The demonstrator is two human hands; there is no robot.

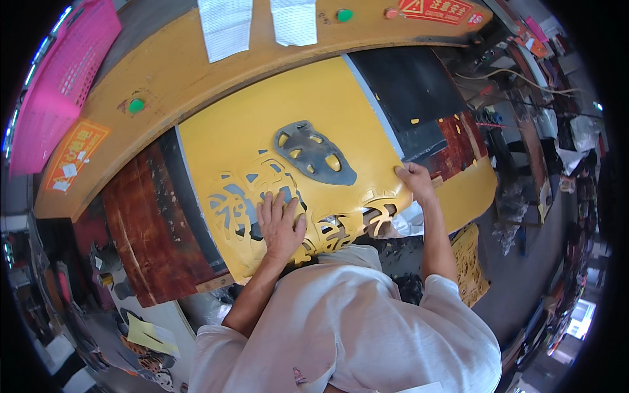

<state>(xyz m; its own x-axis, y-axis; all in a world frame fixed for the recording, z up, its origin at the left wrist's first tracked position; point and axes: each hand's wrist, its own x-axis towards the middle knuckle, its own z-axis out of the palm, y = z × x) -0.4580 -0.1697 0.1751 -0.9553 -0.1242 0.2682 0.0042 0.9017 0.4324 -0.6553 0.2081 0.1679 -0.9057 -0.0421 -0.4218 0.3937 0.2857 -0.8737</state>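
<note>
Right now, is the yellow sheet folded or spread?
Mostly spread: the yellow sheet lies broad and flat beneath the dark plate and the left hand.

I can see a pale grey-white shirt (373, 321), loose and creased across the back and front, with 2 short sleeves: the left sleeve (213, 347) and the right sleeve (449, 304). Low on the cloth sits 1 small, dark reddish mark (299, 375). The left hand (280, 229) and right hand (417, 183) are bare.

Left hand (282, 229) flat on a yellow sheet (255, 118), right hand (417, 182) at its right edge, grip unclear.
</note>
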